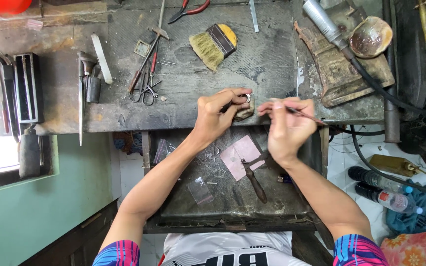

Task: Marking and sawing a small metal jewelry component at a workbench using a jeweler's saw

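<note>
At the front edge of the bench [183, 106], the left hand [218, 116] pinches a small ring [248, 98] between thumb and fingertips, pressing it down onto a worn wooden peg [245, 113] that juts from the edge. The ring sits at the very top of that grip, just past the fingertips, and only a pale sliver of it shows. Just beside it, the right hand [287, 123] has its fingers pressed together around a thin tool [304, 115]. The shaft runs out to the right behind the hand; its working tip points toward the ring, but the fingers cover it, so I cannot tell whether it touches the metal.

Below the hands an open drawer [173, 216] holds a pink paper [240, 155] with a wooden-handled hammer [255, 180] lying partly across it, and a clear plastic scrap [200, 189] well apart to the left. Further back on the bench lie a brush [213, 44], scissors [146, 91] and red-handled pliers [188, 10], the pliers cut off by the top edge. A torch [324, 22] with its hose rests at the right, beside a shallow bowl [371, 37].
</note>
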